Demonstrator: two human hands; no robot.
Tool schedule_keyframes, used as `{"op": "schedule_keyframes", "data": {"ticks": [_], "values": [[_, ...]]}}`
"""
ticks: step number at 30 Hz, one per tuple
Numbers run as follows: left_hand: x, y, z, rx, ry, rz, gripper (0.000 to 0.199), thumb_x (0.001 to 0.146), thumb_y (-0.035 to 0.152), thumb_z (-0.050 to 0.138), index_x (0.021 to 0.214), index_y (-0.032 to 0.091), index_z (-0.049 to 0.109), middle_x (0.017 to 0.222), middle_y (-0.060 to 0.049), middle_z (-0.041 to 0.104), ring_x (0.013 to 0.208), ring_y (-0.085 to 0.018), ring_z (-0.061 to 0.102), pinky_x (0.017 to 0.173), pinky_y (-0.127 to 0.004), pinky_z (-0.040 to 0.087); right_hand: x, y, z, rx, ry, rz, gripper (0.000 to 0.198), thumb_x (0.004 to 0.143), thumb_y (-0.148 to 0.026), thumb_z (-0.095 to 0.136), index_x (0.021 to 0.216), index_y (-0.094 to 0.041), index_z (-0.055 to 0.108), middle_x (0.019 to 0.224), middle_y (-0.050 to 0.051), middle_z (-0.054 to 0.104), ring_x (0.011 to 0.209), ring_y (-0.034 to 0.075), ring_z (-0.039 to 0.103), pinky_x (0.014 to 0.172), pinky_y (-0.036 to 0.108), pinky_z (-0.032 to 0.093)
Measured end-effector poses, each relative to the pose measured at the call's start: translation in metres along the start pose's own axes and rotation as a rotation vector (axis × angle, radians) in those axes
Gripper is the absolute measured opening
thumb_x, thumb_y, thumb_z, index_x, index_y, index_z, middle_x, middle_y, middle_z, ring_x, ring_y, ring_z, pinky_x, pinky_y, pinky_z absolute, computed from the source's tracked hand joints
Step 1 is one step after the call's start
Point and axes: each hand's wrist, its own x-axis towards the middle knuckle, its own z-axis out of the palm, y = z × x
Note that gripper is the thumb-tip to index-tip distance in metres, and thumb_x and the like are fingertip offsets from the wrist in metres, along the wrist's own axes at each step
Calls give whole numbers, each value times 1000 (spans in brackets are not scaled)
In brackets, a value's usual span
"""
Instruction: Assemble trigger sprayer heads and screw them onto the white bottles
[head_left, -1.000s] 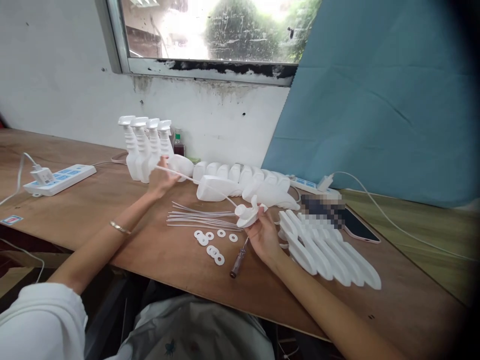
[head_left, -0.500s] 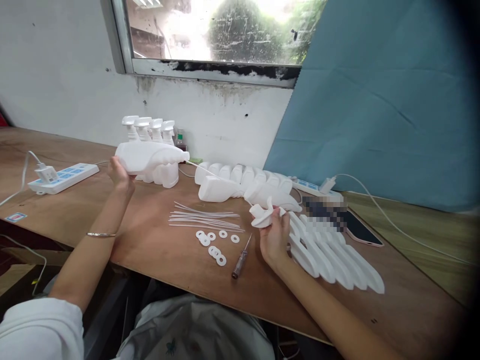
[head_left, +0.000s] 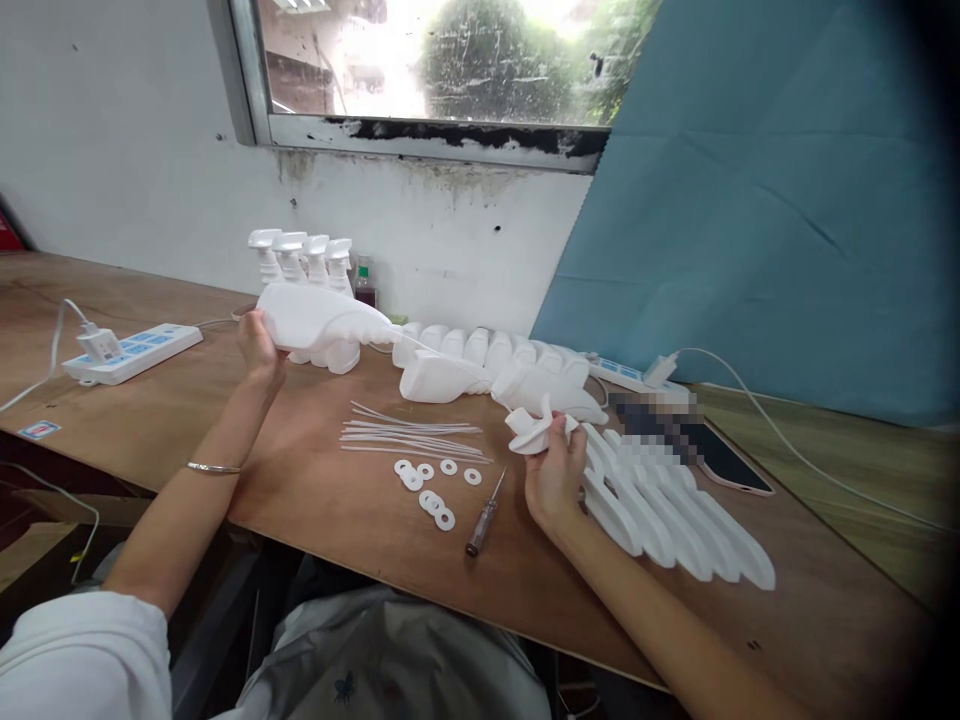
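Note:
My left hand (head_left: 260, 350) grips the base of a white plastic bottle (head_left: 319, 315), held on its side above the table with its neck pointing right. In my right hand (head_left: 555, 475) is a white trigger spray head (head_left: 531, 432), lower and further right. A thin white dip tube (head_left: 442, 352) runs from the spray head up to the bottle's mouth; whether its tip is inside the neck I cannot tell. Below lie loose dip tubes (head_left: 405, 436), several white washers (head_left: 426, 502) and a screwdriver (head_left: 486, 515).
Finished-looking spray bottles (head_left: 315, 250) stand behind the held bottle. Several white bottles (head_left: 487, 347) lie along the back. A row of white trigger heads (head_left: 675, 505) lies at right, near a phone (head_left: 727, 455). A power strip (head_left: 135, 352) sits at left.
The bottle in my left hand has moved right, towards the spray head, and its neck has come lower. My right hand still holds the spray head, nearly unmoved.

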Motion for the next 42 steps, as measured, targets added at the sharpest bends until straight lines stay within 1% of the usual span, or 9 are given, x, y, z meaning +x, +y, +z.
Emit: {"op": "schedule_keyframes", "data": {"ticks": [11,16,19,24,27,31,33,36,42], "values": [[4,4,-6,-9,37,-46,21,78,27,36,92,14,44,82,0,50,65,-8,50,52,-21,42,0,-5,2,18,29,-3,25,69,-39,61,86,-25,48,90,-5,58,84,10,58,70,23,47],[-1,1,-2,1,-2,-15,19,78,27,37,90,15,45,79,1,50,64,-7,49,55,-20,43,0,-3,1,-6,4,-4,24,71,-38,59,87,-25,48,89,-4,59,83,11,58,66,23,47],[-7,-1,3,19,-44,11,16,78,25,37,89,16,43,78,1,49,62,-6,48,52,-18,41,-1,-2,1,-15,0,8,24,71,-39,60,86,-26,47,87,-4,59,80,11,59,62,22,48],[-37,-8,19,59,-167,12,12,73,25,44,82,17,45,67,3,46,54,-7,43,41,-15,32,-6,2,-1,-68,-127,61,23,77,-43,53,94,-31,43,90,-5,59,76,12,62,60,27,51],[-66,-11,30,101,-283,-30,15,71,29,52,80,18,46,62,3,43,52,-8,42,41,-15,34,-11,4,1,-90,-201,124,25,78,-47,49,95,-32,41,84,-4,60,70,14,63,60,30,52],[-101,-15,36,160,-422,-133,21,71,37,54,81,20,47,65,2,44,53,-9,43,42,-17,36,-17,1,4,-40,-249,169,30,73,-42,58,95,-30,41,89,-4,60,78,15,62,65,30,52],[-110,-18,34,159,-433,-174,23,71,39,55,80,20,47,67,2,45,53,-9,44,43,-17,37,-20,-3,5,-58,-289,148,37,67,-33,65,95,-28,42,92,-4,59,79,15,60,67,30,51],[-113,-22,29,156,-430,-208,25,69,40,56,80,20,46,68,2,46,54,-9,45,44,-18,39,-25,-12,5,-198,-359,60,45,59,-20,71,95,-26,45,93,-2,60,81,15,57,74,31,48],[-106,-26,23,137,-422,-226,23,70,36,56,83,19,47,70,2,47,57,-9,46,44,-17,39,-29,-20,7,-433,-375,-92,35,56,-17,71,87,-24,57,85,0,61,78,17,54,75,32,46]]}}
